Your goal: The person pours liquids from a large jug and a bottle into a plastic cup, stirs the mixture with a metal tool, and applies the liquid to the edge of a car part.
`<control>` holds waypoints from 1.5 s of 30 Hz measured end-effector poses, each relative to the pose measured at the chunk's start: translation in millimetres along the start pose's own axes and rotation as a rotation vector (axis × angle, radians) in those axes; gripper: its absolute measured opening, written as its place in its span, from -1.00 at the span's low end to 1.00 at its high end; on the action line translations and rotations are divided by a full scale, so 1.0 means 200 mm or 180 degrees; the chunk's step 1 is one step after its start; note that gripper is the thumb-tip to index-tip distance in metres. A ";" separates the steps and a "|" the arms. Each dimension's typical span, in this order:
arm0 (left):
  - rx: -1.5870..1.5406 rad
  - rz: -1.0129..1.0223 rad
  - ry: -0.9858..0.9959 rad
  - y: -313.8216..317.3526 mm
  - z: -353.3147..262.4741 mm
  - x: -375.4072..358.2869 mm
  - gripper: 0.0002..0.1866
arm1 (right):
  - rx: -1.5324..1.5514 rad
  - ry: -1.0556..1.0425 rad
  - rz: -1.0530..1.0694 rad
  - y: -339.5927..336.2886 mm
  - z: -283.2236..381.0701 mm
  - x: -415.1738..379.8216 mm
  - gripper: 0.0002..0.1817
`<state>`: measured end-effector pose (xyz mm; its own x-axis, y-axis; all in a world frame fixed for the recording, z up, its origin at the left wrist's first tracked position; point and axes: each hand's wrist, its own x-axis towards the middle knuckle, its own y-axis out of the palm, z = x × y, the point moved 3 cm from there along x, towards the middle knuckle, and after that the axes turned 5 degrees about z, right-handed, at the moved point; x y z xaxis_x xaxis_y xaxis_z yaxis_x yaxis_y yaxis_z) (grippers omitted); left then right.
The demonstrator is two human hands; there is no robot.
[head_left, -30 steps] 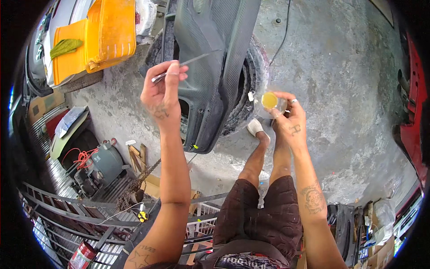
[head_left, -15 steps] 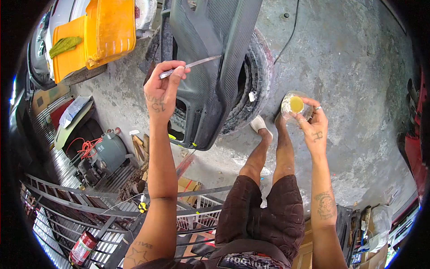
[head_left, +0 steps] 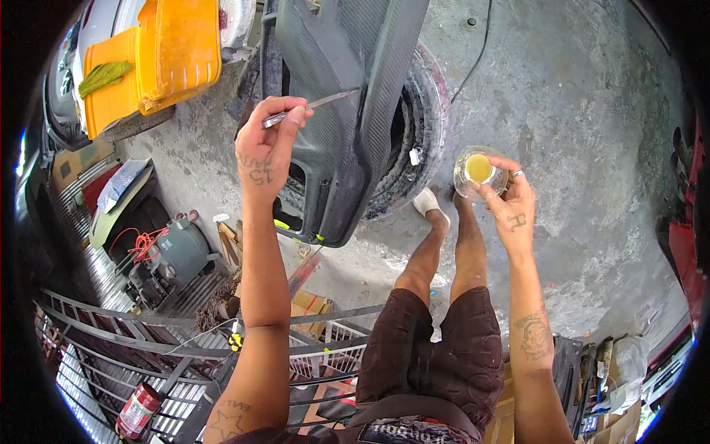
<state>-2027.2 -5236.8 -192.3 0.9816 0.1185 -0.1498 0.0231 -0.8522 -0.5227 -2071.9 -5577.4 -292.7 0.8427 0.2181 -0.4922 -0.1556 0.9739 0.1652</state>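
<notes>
My left hand (head_left: 268,144) pinches a narrow, knife-like metal tool (head_left: 330,98) between thumb and fingers. Its tip points right, over a dark car body panel (head_left: 333,52) with a carbon-fibre weave. The panel lies across a worn tire (head_left: 433,96). Off to the right, my right hand (head_left: 510,200) grips a small clear plastic cup (head_left: 467,185) by its side, thumb and fingers around the rim. Yellowish liquid (head_left: 479,169) shows inside the cup. Below it is one of my feet, partly hidden by the cup.
A yellow plastic bin (head_left: 177,59) with a green cloth (head_left: 105,77) stands upper left. At the left sits an air compressor (head_left: 181,248) with a red hose. A metal railing (head_left: 140,337) curves along the lower left, near a red can (head_left: 138,411). A black cable (head_left: 484,48) crosses the concrete floor.
My right hand and the cup have shifted slightly left and up. My left hand with the tool has moved a little left and up over the panel.
</notes>
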 end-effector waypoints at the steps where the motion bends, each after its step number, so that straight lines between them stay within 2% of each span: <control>1: 0.0000 0.0002 -0.0001 0.00 0.00 0.00 -0.85 | 0.0001 0.0001 -0.0002 0.00 -0.01 0.00 -0.62; 7: 0.0040 0.0015 0.0080 -0.01 -0.04 -0.01 -0.86 | 0.0134 -0.0132 -0.0036 -0.02 -0.05 -0.01 -0.62; 16: 0.0122 -0.0732 0.0205 0.04 -0.10 0.02 -0.87 | -0.0036 -0.0169 -0.0107 -0.02 -0.04 -0.02 -0.61; 18: 0.0326 -0.0853 0.0285 0.05 -0.13 0.04 -0.88 | 0.0005 0.0021 -0.0068 -0.02 -0.04 -0.02 -0.61; 24: 0.0740 -0.0853 0.0419 0.11 -0.17 0.08 -0.84 | 0.0013 0.0024 -0.0099 -0.04 -0.06 -0.02 -0.61; 28: 0.0810 -0.0751 0.0527 0.12 -0.14 0.10 -0.86 | -0.0088 0.0116 0.0006 -0.05 -0.06 -0.02 -0.56; 40: 0.0978 -0.0795 0.0680 0.14 -0.13 0.12 -0.90 | 0.0013 -0.0004 -0.0098 -0.06 -0.05 -0.01 -0.61; 42: 0.0955 -0.0754 0.0953 0.14 -0.12 0.14 -0.90 | 0.0067 -0.0012 -0.0095 -0.05 -0.05 0.00 -0.61; 45: 0.1059 -0.0788 0.0699 0.14 -0.15 0.13 -0.90 | 0.0068 -0.0006 -0.0127 -0.05 -0.05 0.00 -0.61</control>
<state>-1996.2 -5273.0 -185.9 0.9720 0.1563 0.1756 0.2347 -0.5981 -0.7663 -2075.7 -5587.2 -303.5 0.8490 0.1791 -0.4972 -0.1109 0.9802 0.1638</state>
